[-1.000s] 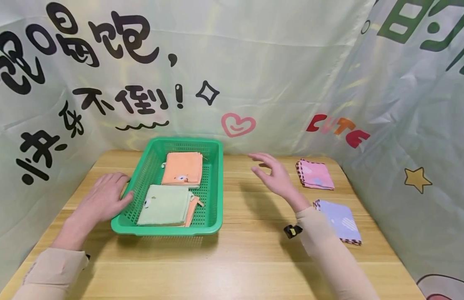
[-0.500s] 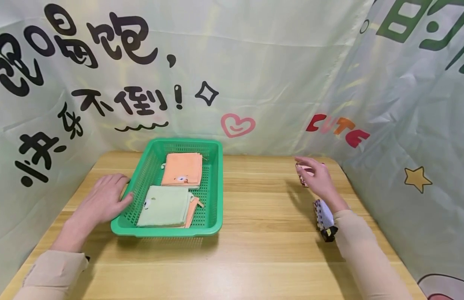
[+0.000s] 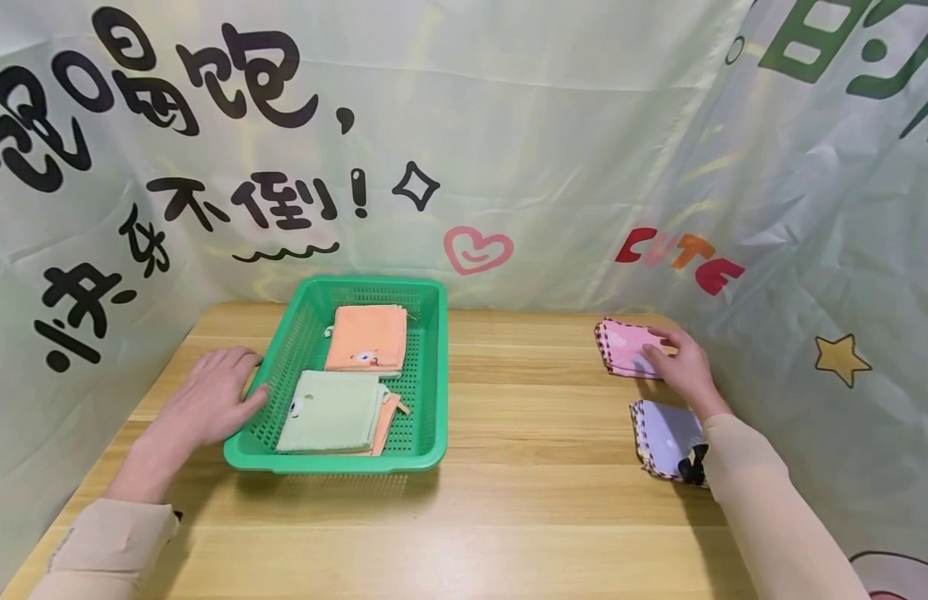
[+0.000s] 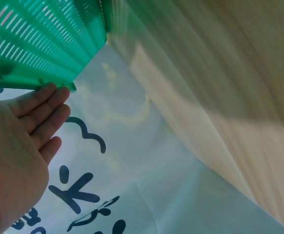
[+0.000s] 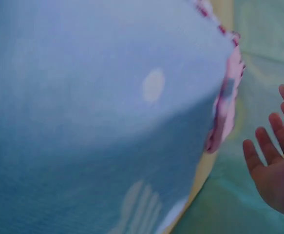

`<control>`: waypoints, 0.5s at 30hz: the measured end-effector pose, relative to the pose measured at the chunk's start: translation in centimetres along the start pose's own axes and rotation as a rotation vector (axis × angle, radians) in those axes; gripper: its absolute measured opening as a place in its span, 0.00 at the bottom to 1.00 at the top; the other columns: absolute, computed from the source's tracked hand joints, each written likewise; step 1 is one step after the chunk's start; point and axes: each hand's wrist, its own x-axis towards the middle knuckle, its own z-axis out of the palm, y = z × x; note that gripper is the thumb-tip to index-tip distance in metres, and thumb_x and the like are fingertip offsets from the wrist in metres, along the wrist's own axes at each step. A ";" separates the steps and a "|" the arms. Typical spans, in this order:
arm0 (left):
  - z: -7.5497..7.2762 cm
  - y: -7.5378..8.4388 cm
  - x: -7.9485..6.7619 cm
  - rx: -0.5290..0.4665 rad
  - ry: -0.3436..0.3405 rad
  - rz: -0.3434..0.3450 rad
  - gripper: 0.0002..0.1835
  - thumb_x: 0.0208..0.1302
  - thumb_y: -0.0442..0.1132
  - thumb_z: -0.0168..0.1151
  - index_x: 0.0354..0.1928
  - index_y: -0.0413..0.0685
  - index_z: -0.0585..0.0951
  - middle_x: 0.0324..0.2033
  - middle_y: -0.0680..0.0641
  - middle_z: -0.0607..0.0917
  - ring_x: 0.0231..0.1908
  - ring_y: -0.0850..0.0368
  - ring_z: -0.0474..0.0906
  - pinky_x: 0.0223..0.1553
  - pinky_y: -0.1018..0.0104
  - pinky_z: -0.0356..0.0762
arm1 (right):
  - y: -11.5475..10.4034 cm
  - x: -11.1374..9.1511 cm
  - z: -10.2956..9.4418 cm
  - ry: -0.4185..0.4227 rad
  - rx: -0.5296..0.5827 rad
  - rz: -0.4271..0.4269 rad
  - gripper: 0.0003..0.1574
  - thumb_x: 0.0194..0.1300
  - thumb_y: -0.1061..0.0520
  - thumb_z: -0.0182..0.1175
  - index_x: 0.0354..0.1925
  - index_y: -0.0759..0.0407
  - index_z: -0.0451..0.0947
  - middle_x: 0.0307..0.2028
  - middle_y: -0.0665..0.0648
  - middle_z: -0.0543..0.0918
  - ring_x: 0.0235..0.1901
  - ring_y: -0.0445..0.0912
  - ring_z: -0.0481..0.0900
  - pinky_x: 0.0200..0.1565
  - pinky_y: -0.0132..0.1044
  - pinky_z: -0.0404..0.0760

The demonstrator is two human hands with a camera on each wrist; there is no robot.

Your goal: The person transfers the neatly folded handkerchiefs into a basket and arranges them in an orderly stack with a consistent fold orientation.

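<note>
The right grip (image 3: pixel 685 367) had shifted rightward from half a second earlier, uncovering most of the pink cloth (image 3: pixel 623 348). That cloth lay folded at the table's (image 3: pixel 509 500) far right, immediately left of the fingers, its slightly longer side running left to right. The right grip was loosely spread, nothing held; contact could not be told. The left grip (image 3: pixel 209 396), much farther off, rested straight-fingered against the green basket (image 3: pixel 439 383).

right of the green perforated plastic basket (image 3: pixel 440 375), a beige fabric sleeve (image 3: pixel 767 496) hides part of the square lavender cloth (image 3: pixel 662 435).
</note>
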 end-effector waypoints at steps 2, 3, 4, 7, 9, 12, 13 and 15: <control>0.0 0.0 0.0 -0.001 0.000 -0.001 0.25 0.69 0.44 0.58 0.56 0.27 0.76 0.53 0.30 0.79 0.57 0.29 0.72 0.64 0.34 0.64 | 0.8 0.2 -0.1 -0.031 -0.024 0.044 0.33 0.79 0.52 0.57 0.72 0.70 0.67 0.70 0.78 0.65 0.67 0.73 0.64 0.64 0.71 0.69; 0.0 0.0 0.0 -0.001 -0.001 -0.001 0.25 0.69 0.44 0.58 0.56 0.27 0.76 0.53 0.30 0.79 0.57 0.29 0.72 0.64 0.34 0.64 | 1.2 0.3 0.0 -0.046 -0.035 0.070 0.35 0.79 0.51 0.56 0.73 0.70 0.66 0.70 0.78 0.64 0.68 0.74 0.63 0.65 0.71 0.68; 0.0 0.0 0.0 -0.001 -0.001 -0.002 0.25 0.69 0.44 0.58 0.56 0.27 0.76 0.53 0.30 0.79 0.57 0.29 0.72 0.64 0.34 0.64 | 1.5 0.5 0.0 -0.062 -0.047 0.089 0.35 0.79 0.50 0.56 0.73 0.71 0.65 0.71 0.79 0.63 0.68 0.75 0.62 0.66 0.71 0.67; 0.0 0.1 0.0 -0.001 0.000 -0.005 0.25 0.69 0.44 0.58 0.56 0.27 0.76 0.53 0.30 0.79 0.57 0.30 0.72 0.64 0.34 0.64 | 2.4 0.7 -0.1 -0.112 -0.062 0.154 0.39 0.79 0.48 0.55 0.74 0.73 0.62 0.72 0.80 0.62 0.69 0.76 0.61 0.68 0.71 0.66; 0.0 0.1 0.0 0.001 -0.001 -0.006 0.25 0.69 0.44 0.58 0.56 0.27 0.76 0.53 0.30 0.79 0.56 0.30 0.72 0.64 0.34 0.64 | 2.7 0.8 0.0 -0.138 -0.067 0.199 0.40 0.79 0.47 0.55 0.74 0.73 0.60 0.72 0.80 0.61 0.70 0.76 0.60 0.69 0.71 0.64; 0.0 0.1 0.0 0.000 0.001 -0.004 0.24 0.68 0.44 0.58 0.55 0.27 0.77 0.53 0.31 0.79 0.56 0.30 0.72 0.63 0.34 0.64 | 3.2 1.0 0.1 -0.160 -0.094 0.244 0.41 0.79 0.46 0.55 0.74 0.73 0.60 0.71 0.81 0.61 0.70 0.75 0.60 0.69 0.70 0.64; 0.0 0.1 0.0 0.001 0.003 -0.002 0.24 0.68 0.44 0.58 0.55 0.27 0.77 0.53 0.31 0.79 0.56 0.30 0.72 0.63 0.34 0.64 | 3.3 1.0 0.1 -0.163 -0.104 0.248 0.41 0.79 0.46 0.55 0.74 0.73 0.60 0.70 0.81 0.62 0.68 0.74 0.62 0.69 0.70 0.65; 0.0 0.1 0.0 0.001 0.007 0.000 0.25 0.68 0.44 0.58 0.55 0.27 0.77 0.53 0.31 0.79 0.56 0.30 0.72 0.63 0.35 0.65 | 3.6 1.2 0.3 -0.164 -0.117 0.255 0.40 0.79 0.47 0.56 0.73 0.73 0.61 0.68 0.81 0.64 0.64 0.72 0.65 0.68 0.68 0.68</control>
